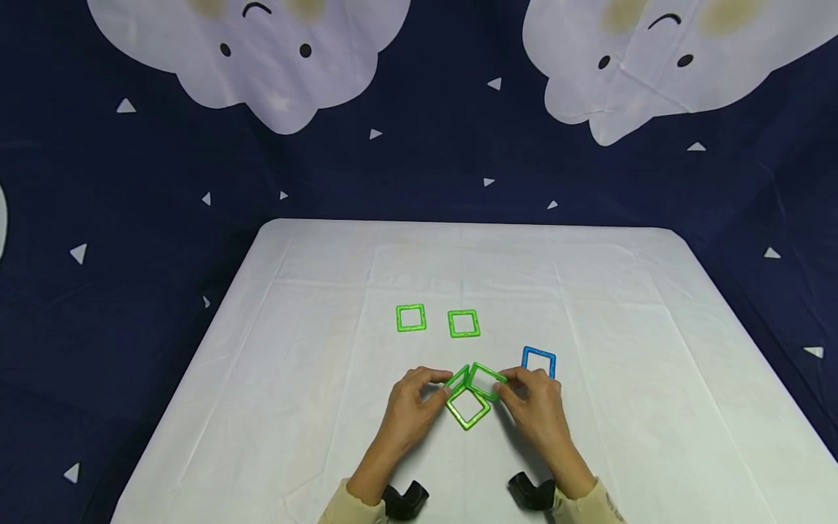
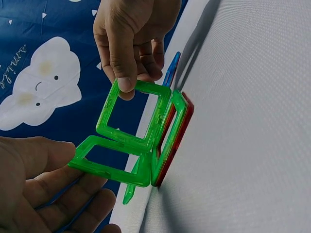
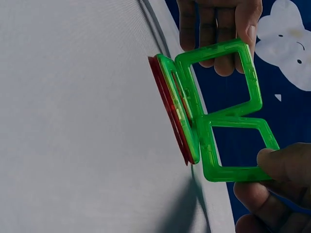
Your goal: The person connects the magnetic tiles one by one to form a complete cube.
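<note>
My left hand point(image 1: 409, 407) pinches the outer edge of a hollow green square magnetic tile point(image 2: 112, 170) between thumb and fingers. Another green tile point(image 3: 235, 174) is pinched at its outer edge by my right hand point(image 1: 542, 411). Both tiles stand raised, meeting at a corner edge, and their lower edges touch a flat green tile point(image 1: 479, 418). Under that flat tile, a red piece point(image 3: 165, 104) shows in both wrist views, on the white table. Just beyond the right hand lies a blue square tile point(image 1: 540, 350), partly hidden by the fingers.
Farther back on the white table point(image 1: 314, 291) lie two separate green square tiles, a left one point(image 1: 411, 328) and a right one point(image 1: 464, 335). A dark blue cloth point(image 1: 425, 167) with clouds and triangles hangs behind. Black straps with mounts point(image 1: 406, 502) sit at both wrists.
</note>
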A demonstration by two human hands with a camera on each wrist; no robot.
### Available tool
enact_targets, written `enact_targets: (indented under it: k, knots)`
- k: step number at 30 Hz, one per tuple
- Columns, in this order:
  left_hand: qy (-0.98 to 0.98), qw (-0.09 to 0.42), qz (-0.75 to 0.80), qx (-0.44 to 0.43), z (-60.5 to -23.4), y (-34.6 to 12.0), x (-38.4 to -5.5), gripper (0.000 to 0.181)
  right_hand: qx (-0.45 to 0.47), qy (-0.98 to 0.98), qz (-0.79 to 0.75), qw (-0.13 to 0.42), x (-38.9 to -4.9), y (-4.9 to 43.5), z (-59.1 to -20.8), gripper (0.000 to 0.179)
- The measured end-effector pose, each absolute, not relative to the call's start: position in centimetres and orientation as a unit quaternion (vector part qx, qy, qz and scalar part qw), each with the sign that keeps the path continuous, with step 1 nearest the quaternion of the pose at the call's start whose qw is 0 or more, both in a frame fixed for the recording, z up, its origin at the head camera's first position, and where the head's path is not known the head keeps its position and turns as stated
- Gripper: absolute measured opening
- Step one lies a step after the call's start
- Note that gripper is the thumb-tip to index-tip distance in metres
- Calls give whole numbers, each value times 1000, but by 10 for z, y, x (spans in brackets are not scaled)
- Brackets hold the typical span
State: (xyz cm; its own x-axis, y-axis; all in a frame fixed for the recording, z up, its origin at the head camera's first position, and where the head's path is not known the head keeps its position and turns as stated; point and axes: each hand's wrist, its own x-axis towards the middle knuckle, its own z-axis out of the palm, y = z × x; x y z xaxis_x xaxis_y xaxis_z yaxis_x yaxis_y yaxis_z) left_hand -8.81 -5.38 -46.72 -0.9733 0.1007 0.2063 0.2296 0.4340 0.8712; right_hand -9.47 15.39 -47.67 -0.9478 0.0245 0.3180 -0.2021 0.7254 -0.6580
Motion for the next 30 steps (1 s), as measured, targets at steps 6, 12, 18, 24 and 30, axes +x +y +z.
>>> enact_targets:
  k: [6, 12, 18, 24, 30]
  knots:
    - [-845, 60, -524, -95, -467, -53, -88, 19, 26, -912, 383, 146, -93, 152, -479, 12]
    - [-842, 53, -530, -85, -468, -52, -88, 19, 6, -910, 384, 155, -91, 151, -480, 10]
    - [-838, 44, -538, -77, -467, -52, -87, 19, -24, -908, 394, 140, -91, 152, -480, 13]
    - [-838, 39, -539, -73, -467, -51, -87, 19, -43, -894, 426, 129, -91, 152, -480, 14]
    - [-840, 34, -537, -72, -466, -51, -87, 18, -33, -889, 438, 131, -92, 153, -480, 14]
